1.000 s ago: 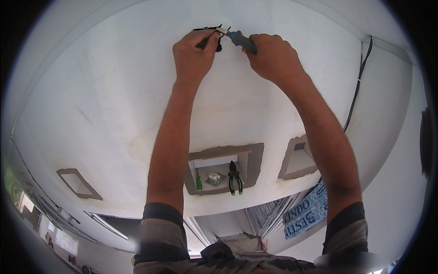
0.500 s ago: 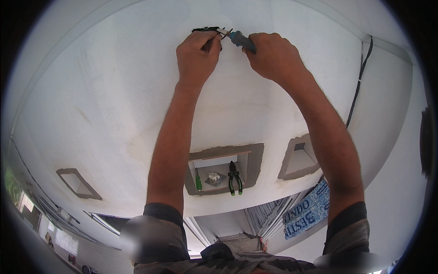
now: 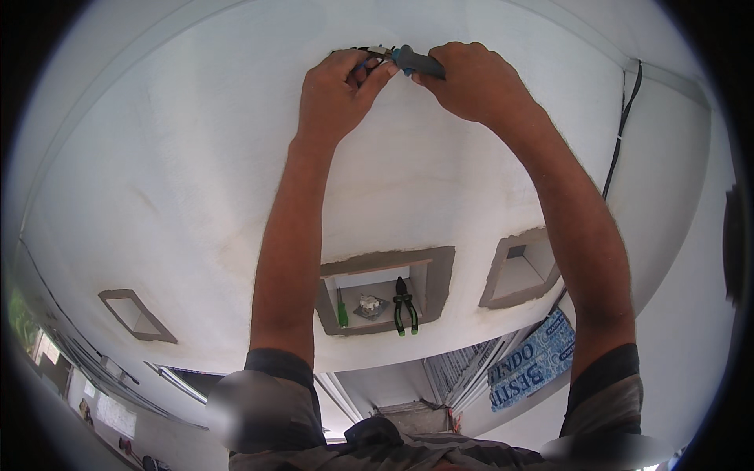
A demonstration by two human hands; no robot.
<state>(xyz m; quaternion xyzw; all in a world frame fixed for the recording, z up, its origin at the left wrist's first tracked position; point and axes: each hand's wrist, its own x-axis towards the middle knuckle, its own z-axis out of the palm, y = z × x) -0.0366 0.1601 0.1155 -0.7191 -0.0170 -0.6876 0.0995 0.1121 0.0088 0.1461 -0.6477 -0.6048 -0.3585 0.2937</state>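
High on the white wall [image 3: 220, 141], my right hand [image 3: 479, 86] grips a tool [image 3: 420, 63] with a grey and teal handle and a metal head. The head reaches into a small bunch of dark wires [image 3: 342, 50] at the wall. My left hand [image 3: 334, 94] is just left of the tool head, its fingers closed on the wires; a bit of blue shows among the fingertips, too small to make out. Whether the tool's head is closed on a wire I cannot tell.
A central recess [image 3: 385, 253] holds black-and-green pliers [image 3: 404, 302], a green screwdriver [image 3: 342, 314] and a crumpled white item [image 3: 369, 302]. Smaller recesses [image 3: 118, 297] [image 3: 492, 281] flank it. A black cable [image 3: 627, 110] runs down at the right, and a blue printed sheet [image 3: 550, 345] is low right.
My right hand and the tool have shifted slightly up and right. The fingertips of my left hand have moved right, toward the tool's head, and its thumb sits differently.
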